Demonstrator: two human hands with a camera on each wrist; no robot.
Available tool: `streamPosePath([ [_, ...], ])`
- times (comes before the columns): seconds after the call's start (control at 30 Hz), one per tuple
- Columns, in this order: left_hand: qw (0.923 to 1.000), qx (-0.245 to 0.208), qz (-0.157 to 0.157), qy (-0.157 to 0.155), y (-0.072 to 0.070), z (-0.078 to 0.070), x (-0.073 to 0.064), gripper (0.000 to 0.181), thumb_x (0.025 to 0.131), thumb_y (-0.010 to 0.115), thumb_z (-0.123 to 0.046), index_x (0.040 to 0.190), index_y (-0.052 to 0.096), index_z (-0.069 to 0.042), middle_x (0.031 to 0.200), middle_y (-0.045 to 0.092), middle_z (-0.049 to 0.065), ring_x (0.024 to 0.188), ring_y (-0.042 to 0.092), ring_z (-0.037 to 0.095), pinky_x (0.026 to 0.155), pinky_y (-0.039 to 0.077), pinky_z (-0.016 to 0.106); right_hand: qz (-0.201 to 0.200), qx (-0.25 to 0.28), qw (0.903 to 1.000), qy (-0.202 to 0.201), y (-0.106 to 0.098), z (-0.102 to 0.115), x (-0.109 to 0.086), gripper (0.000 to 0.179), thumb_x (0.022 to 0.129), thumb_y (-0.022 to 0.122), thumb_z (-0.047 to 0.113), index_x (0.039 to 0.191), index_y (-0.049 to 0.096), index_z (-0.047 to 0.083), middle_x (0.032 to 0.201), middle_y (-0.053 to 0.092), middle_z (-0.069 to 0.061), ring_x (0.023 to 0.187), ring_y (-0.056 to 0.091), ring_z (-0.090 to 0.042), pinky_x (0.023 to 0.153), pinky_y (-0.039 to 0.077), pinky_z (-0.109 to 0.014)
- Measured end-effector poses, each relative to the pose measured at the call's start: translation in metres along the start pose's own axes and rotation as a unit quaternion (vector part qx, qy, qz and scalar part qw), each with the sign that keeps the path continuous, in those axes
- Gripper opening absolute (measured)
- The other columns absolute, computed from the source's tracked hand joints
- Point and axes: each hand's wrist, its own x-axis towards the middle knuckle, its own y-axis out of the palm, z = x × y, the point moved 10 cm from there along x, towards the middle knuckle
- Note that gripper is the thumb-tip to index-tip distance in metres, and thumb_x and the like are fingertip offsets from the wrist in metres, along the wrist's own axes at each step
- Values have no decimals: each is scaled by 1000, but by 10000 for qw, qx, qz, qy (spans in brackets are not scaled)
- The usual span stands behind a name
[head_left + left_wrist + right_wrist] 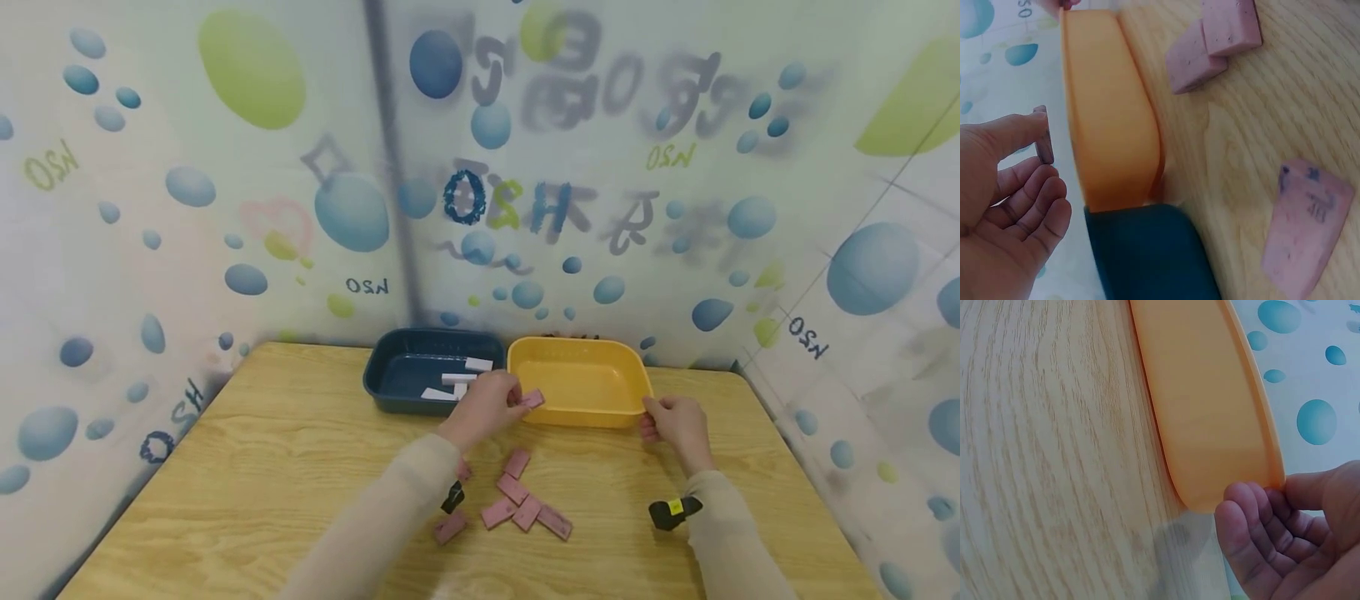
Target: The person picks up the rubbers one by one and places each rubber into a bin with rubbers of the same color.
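Left hand point(486, 406) pinches a pink eraser point(533, 399) at the yellow tray's point(588, 417) near left corner; right hand point(678, 425) holds its right end

The left grip is clamped, thumb to finger, on the eraser; the right grip is clamped on the tray's rim. Whether the eraser is past the rim, I cannot tell. Loose pink erasers point(513, 489) lie on the counter point(615, 475), and white blocks point(459, 379) lie in the blue tray point(401, 407) just beside the yellow one. A fingertip pinch on so small a piece could slip, dropping it outside or among the white blocks; a tug from the right hand could swing the yellow tray away, and a low left sleeve point(405, 483) could scatter the loose erasers
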Motion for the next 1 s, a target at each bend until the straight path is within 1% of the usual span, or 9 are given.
streamPosePath([
  [0.07, 10000, 32, -24, 43, 3, -1, 2, 20, 93, 80, -23, 85, 67, -10, 82, 58, -1, 75, 53, 14, 67, 47, 27, 8, 5, 10000, -3, 0, 0, 0, 37, 109, 51, 23, 105, 65, -11, 79, 69, -10, 64, 68, -14, 64, 60, -29],
  [0.23, 9999, 110, -104, 13, 8, -1, 5, 22, 95, 78, -27, 84, 66, -11, 81, 58, 0, 75, 51, 14, 67, 45, 27, 28, -31, 10000, 49, 0, -1, 0, 38, 109, 51, 24, 105, 65, -11, 79, 69, -10, 64, 68, -15, 66, 61, -32],
  [0.3, 9998, 165, -134, -45, 10, 0, 7, 23, 96, 77, -28, 84, 65, -12, 82, 56, 0, 76, 50, 15, 67, 44, 27, 42, -49, 10000, 43, 0, 0, -1, 39, 109, 50, 25, 105, 65, -11, 80, 69, -9, 65, 68, -15, 67, 61, -31],
  [0.43, 9996, 186, -157, -128, 14, 1, 10, 19, 97, 75, -24, 87, 64, -12, 85, 54, 0, 78, 50, 15, 67, 45, 27, 30, -57, 10000, -3, 0, 1, -1, 39, 110, 50, 25, 105, 65, -11, 80, 69, -10, 65, 68, -15, 67, 61, -31],
  [0.53, 9995, 161, -120, -250, 15, 1, 12, 15, 97, 74, -23, 91, 65, -12, 89, 54, 0, 82, 51, 15, 70, 46, 26, 18, -28, 10000, -3, 0, 1, -2, 38, 110, 51, 25, 106, 65, -11, 81, 69, -11, 66, 68, -15, 66, 61, -30],
  [0.63, 9993, 208, -97, -293, 16, -1, 14, 14, 97, 74, -23, 94, 66, -11, 91, 53, 0, 85, 51, 15, 73, 47, 25, 6, 12, 10000, 10, 0, 2, -2, 38, 109, 51, 24, 108, 65, -11, 81, 69, -11, 66, 68, -15, 65, 61, -28],
  [0.77, 9991, 314, -96, -256, 16, -4, 18, 13, 98, 74, -21, 96, 66, -10, 91, 53, 1, 85, 51, 16, 72, 46, 25, -6, 12, 10000, -31, 0, 3, -2, 38, 109, 52, 23, 108, 65, -13, 80, 69, -11, 64, 68, -14, 63, 60, -28],
  [0.93, 9983, 504, -239, -148, 14, -7, 22, 11, 96, 74, -15, 93, 65, -8, 88, 51, 2, 81, 50, 16, 68, 45, 25, 15, 58, 10000, -32, 0, 4, -2, 38, 109, 51, 23, 109, 64, -13, 79, 69, -10, 64, 68, -14, 62, 60, -27],
  [1.0, 9982, 487, -300, -152, 14, -7, 22, 10, 96, 73, -13, 92, 65, -8, 87, 50, 2, 80, 49, 16, 67, 45, 24, 19, 74, 10000, -18, 1, 4, -2, 38, 109, 51, 23, 109, 64, -13, 80, 69, -10, 64, 68, -14, 62, 60, -28],
])
